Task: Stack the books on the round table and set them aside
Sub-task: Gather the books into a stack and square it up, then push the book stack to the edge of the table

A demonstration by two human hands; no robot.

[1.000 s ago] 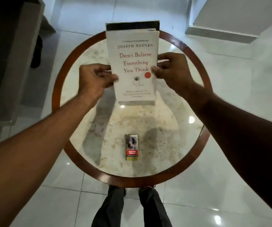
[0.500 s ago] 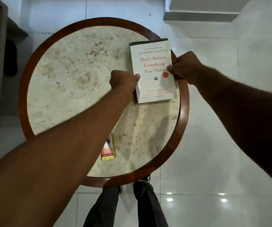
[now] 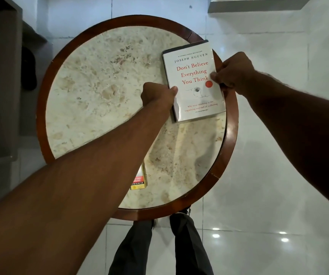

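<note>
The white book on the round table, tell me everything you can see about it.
The white book is a glossy paperback with a red title, "Don't Believe Everything You Think", the author's name Joseph Nguyen in black, a line drawing of a head and a red dot. It lies face up, slightly angled, by the far right rim of the round table, on a dark book whose edge shows along its top and left. The left hand grips its left edge, the right hand its right edge.

Round table (image 3: 100,92) with books (image 3: 194,82), packet (image 3: 139,180)
</note>
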